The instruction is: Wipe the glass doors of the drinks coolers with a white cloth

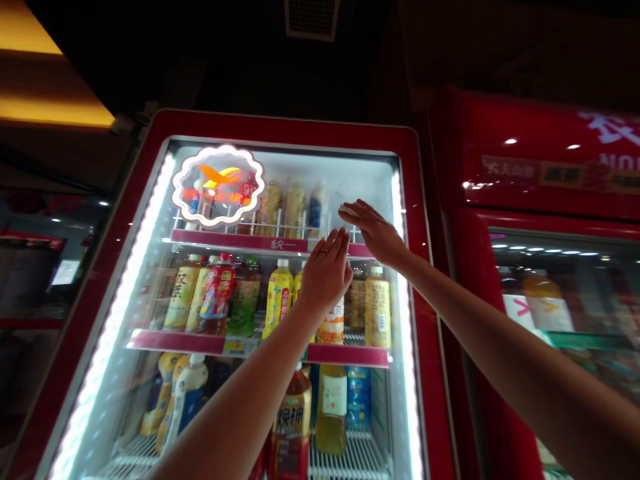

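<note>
A red-framed drinks cooler (290, 129) with a lit glass front stands before me. My left hand (327, 270) is raised in front of the glass, fingers stretched out and side by side, with a ring on one; it holds nothing visible. Higher and to the right, my right hand (373, 230) reaches toward the upper shelf edge (280, 244), its fingers bent over a small pale thing (349, 211) too small to name. Whether either hand touches the glass cannot be made out. Bottles stand behind the glass, among them a yellow one (279, 293) left of my left hand.
A second red cooler (460, 160) with bottles stands at the right. A glowing scalloped sign (219, 185) is at the upper left of the glass. A ceiling vent (312, 17) is overhead, and dark shelving (30, 323) is at the far left.
</note>
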`<move>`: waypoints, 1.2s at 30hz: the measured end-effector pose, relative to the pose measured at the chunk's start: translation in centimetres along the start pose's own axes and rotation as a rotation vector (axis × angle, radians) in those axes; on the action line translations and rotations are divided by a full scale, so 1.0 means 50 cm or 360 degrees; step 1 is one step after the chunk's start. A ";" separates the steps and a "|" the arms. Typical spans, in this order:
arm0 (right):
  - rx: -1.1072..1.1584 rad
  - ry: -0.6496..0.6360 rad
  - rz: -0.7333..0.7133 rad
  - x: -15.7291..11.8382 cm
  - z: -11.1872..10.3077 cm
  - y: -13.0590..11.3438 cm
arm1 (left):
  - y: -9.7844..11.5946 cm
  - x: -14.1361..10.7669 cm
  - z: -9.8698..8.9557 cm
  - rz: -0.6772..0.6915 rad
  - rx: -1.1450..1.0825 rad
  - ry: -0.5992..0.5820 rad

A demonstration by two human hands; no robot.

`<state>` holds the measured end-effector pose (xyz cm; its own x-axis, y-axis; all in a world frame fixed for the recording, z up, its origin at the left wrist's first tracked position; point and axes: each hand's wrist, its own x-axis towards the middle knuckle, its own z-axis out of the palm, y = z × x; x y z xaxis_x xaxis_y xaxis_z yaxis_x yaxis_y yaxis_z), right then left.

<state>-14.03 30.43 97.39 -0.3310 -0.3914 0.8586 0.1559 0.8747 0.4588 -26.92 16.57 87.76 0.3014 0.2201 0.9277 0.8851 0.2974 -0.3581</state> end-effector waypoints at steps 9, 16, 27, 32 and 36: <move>-0.0193 0.0049 0.0211 -0.036 -0.068 0.060 | -0.012 -0.016 0.016 0.0064 0.0006 0.0062; -0.0371 0.0007 0.0129 -0.078 -0.091 0.065 | -0.008 -0.017 0.015 0.0063 0.0027 0.0081; -0.0352 0.0077 0.0166 -0.056 -0.073 0.080 | -0.003 -0.018 0.015 0.0028 0.0067 0.0061; -0.0353 -0.0046 0.0078 -0.111 -0.087 0.079 | -0.004 -0.019 0.015 0.0033 0.0066 0.0055; -0.0403 0.0016 0.0160 -0.113 -0.098 0.111 | -0.002 -0.020 0.012 0.0039 0.0063 0.0051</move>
<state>-6.72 36.08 96.22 -0.2931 -0.3101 0.9044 0.4159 0.8104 0.4126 -27.51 16.89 86.82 0.3348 0.1983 0.9212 0.8626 0.3289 -0.3843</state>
